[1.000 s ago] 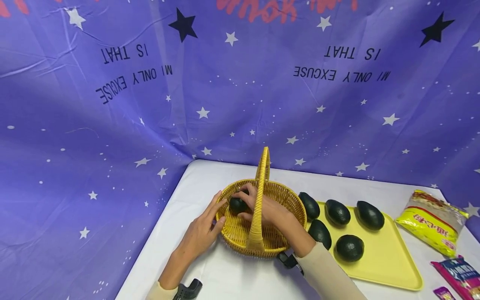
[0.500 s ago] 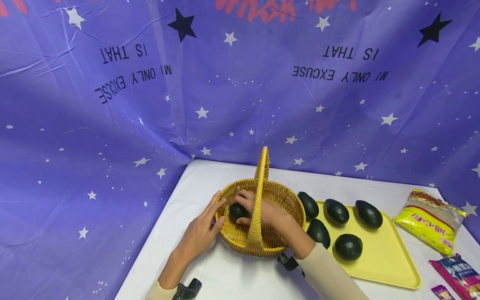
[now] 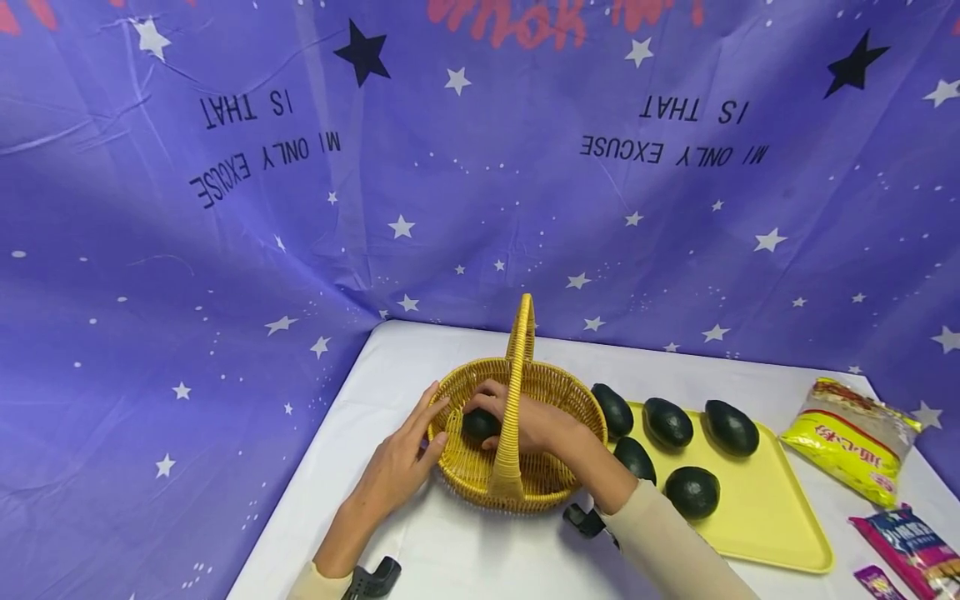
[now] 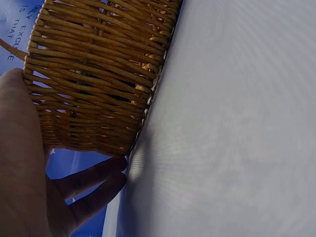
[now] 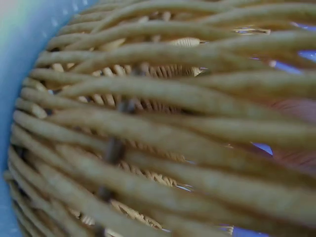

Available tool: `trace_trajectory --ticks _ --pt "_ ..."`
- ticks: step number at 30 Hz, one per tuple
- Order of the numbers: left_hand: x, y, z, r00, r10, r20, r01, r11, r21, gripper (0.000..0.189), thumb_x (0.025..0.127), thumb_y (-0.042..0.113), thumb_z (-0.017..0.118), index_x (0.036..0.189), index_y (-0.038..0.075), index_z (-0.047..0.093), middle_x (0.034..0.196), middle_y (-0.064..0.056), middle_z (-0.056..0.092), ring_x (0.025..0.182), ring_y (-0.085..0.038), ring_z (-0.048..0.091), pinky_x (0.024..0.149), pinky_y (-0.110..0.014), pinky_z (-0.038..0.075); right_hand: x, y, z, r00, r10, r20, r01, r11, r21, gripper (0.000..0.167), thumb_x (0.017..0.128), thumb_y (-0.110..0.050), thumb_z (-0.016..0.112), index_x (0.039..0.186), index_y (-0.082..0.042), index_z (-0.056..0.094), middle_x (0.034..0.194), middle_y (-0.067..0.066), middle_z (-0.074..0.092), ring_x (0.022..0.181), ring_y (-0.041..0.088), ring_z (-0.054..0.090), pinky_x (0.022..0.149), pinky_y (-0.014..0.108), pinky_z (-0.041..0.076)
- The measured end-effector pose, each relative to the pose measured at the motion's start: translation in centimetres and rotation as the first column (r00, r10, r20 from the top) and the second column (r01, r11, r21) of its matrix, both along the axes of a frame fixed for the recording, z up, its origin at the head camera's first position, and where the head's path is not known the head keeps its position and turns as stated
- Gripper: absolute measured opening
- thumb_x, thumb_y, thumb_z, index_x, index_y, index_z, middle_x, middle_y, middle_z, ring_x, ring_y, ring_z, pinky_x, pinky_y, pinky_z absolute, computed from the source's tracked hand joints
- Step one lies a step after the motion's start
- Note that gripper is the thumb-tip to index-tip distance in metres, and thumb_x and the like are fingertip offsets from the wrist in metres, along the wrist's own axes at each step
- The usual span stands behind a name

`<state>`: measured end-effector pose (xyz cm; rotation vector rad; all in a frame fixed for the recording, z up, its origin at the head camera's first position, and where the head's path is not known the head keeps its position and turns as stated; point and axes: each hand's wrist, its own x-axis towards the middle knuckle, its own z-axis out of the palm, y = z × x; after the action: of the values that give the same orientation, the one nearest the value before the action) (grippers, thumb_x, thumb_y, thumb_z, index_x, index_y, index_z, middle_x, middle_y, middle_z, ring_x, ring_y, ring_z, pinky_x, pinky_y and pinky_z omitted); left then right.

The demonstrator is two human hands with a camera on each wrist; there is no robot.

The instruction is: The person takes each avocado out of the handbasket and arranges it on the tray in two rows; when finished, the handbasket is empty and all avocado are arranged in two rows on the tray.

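Note:
A yellow wicker basket (image 3: pixel 555 487) with a tall arched handle stands on the white table. My right hand (image 3: pixel 536 423) reaches inside it under the handle, fingers curled around a dark green avocado (image 3: pixel 478 425) near the left inner wall. At the basket's left side, my left hand (image 3: pixel 397 462) rests its fairly straight fingers against the rim. The left wrist view shows this hand's thumb side (image 4: pixel 19 113) by the rim and two fingertips beside the lower wall. In the right wrist view the basket's weave (image 5: pixel 148 128) fills nearly everything and hides the grip.
Right of the basket lies a yellow tray (image 3: pixel 780 508) with several avocados (image 3: pixel 692 492), some close to the basket. Beyond it are a yellow food bag (image 3: pixel 855 442), a pink and blue packet (image 3: pixel 911 546) and a small purple packet (image 3: pixel 877 582). A purple star-patterned cloth (image 3: pixel 480 208) hangs behind.
My right hand and the avocado have shifted slightly within the basket, and the fingers sit more closely over the fruit. My left hand stays at the rim. The head view has turned slightly right.

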<state>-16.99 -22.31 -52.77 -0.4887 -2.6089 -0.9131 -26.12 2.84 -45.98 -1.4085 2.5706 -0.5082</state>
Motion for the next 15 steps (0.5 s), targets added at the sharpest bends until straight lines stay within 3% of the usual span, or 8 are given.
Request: trace_trajectory --ticks 8,15 --pt "0.05 0.07 -0.13 1.0 0.005 0.008 -0.004 1.0 -0.004 0.055 0.113 0.039 0.051 0.166 0.022 0.045 0.179 0.007 0.024 0.11 -0.031 0.073 0.086 -0.051 0.059 0.33 0.51 -0.5 0.999 -0.023 0.022 0.024 0.997 -0.067 0.054 0.095 -0.026 0.085 0.143 -0.02 0.06 0.144 0.006 0.049 0.122 0.026 0.064 0.102 0.045 0.057" --pt "0.15 0.13 0.04 1.0 0.007 0.015 -0.007 1.0 0.004 0.056 0.113 0.04 0.052 0.166 0.023 0.044 0.179 0.009 0.024 0.112 -0.031 0.073 0.088 -0.052 0.059 0.28 0.83 -0.7 1.0 0.003 -0.001 -0.003 0.993 -0.114 0.05 0.094 -0.023 0.086 0.138 -0.017 0.063 0.142 0.006 0.052 0.121 0.024 0.064 0.105 0.043 0.055"
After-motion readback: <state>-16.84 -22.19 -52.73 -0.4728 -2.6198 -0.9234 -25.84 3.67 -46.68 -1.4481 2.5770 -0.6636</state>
